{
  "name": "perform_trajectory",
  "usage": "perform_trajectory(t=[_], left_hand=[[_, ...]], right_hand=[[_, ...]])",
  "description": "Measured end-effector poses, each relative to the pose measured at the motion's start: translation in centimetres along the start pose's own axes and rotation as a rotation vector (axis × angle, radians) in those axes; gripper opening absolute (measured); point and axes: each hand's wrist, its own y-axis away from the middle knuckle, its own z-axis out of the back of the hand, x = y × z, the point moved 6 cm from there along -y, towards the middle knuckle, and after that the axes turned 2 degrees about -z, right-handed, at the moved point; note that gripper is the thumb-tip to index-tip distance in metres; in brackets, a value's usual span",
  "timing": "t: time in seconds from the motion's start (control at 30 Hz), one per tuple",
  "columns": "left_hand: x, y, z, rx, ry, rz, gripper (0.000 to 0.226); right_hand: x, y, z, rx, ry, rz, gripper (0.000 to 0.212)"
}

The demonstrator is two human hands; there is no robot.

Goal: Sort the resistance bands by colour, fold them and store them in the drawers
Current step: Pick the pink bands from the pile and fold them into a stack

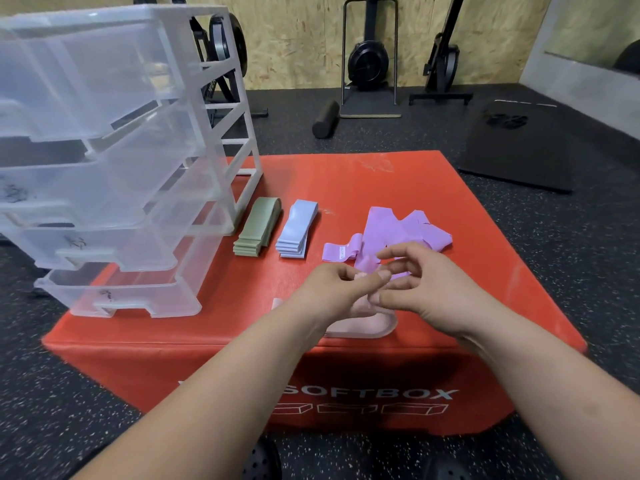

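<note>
On the red soft box (398,181), a pink resistance band (363,328) lies at the front edge, mostly hidden under my hands. My left hand (332,292) has its fingers curled and pinches the band's upper end. My right hand (424,289) meets it thumb to thumb on the same band, with its fingers loosely curled above. Behind my hands is a loose pile of purple bands (401,230). A folded stack of blue bands (296,233) and a folded stack of green bands (254,228) lie to the left, beside the clear plastic drawer unit (114,174).
The drawer unit stands on the box's left side with several drawers pulled out. Around the box is black speckled gym floor, with a black mat (519,147) at the back right, a foam roller (325,123), and exercise machines along the wooden wall.
</note>
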Motion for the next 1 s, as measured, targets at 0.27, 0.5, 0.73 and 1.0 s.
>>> perform_trajectory(t=[0.27, 0.5, 0.73, 1.0], left_hand=[[-0.2, 0.2, 3.7, -0.091, -0.110, -0.007, 0.012], [-1.1, 1.4, 9.0, -0.183, -0.062, -0.002, 0.015], [0.7, 2.7, 15.8, -0.414, -0.266, 0.004, 0.019], [2.7, 3.2, 17.8, -0.443, -0.502, 0.057, 0.023]], right_hand=[[-0.2, -0.9, -0.6, 0.078, 0.380, 0.142, 0.078], [-2.5, -2.6, -5.1, 0.162, 0.633, 0.206, 0.091], [-3.1, -4.2, -7.2, 0.185, 0.761, 0.262, 0.088], [-2.4, -4.6, -9.0, 0.204, 0.957, 0.383, 0.066]])
